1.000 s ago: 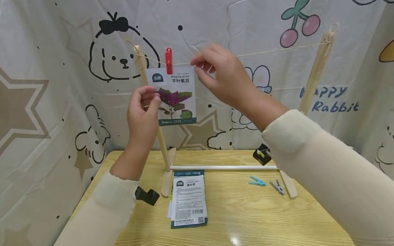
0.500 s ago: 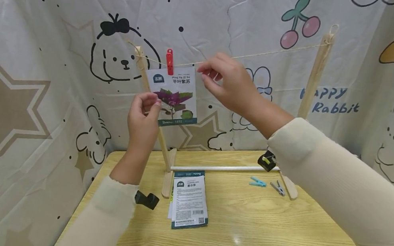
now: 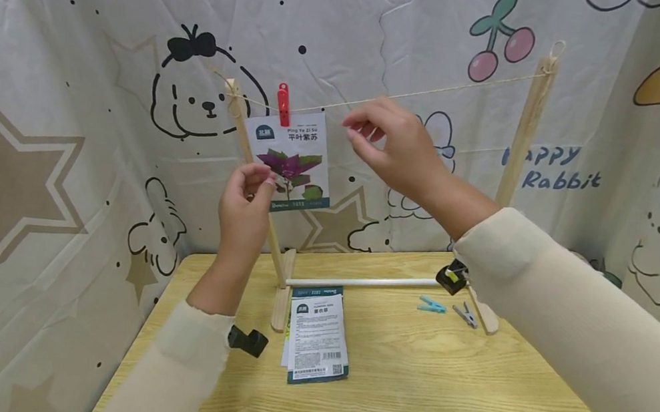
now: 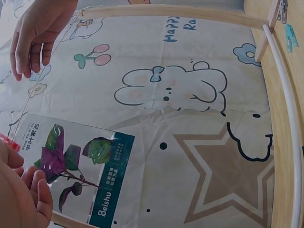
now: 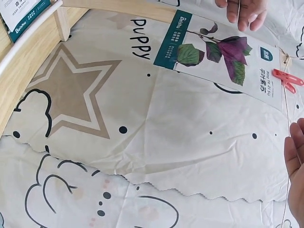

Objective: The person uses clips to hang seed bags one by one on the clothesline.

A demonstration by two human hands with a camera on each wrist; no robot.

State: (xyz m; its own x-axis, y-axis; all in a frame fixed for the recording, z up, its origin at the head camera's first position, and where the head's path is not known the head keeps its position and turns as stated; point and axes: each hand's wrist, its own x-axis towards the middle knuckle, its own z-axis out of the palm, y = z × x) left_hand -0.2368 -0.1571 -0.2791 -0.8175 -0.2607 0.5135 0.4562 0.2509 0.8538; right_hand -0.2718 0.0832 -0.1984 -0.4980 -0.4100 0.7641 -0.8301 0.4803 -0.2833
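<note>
Your left hand (image 4: pixel 21 194) sits at the lower left, fingers loosely curled beside the seed packet (image 4: pixel 76 171) hanging under the red clip (image 4: pixel 8 141). Your right hand (image 4: pixel 38 33) hovers by the string (image 4: pixel 42 71) at upper left.

Packet (image 3: pixel 292 160) hangs from string (image 3: pixel 438 91) above table (image 3: pixel 467 395).
</note>
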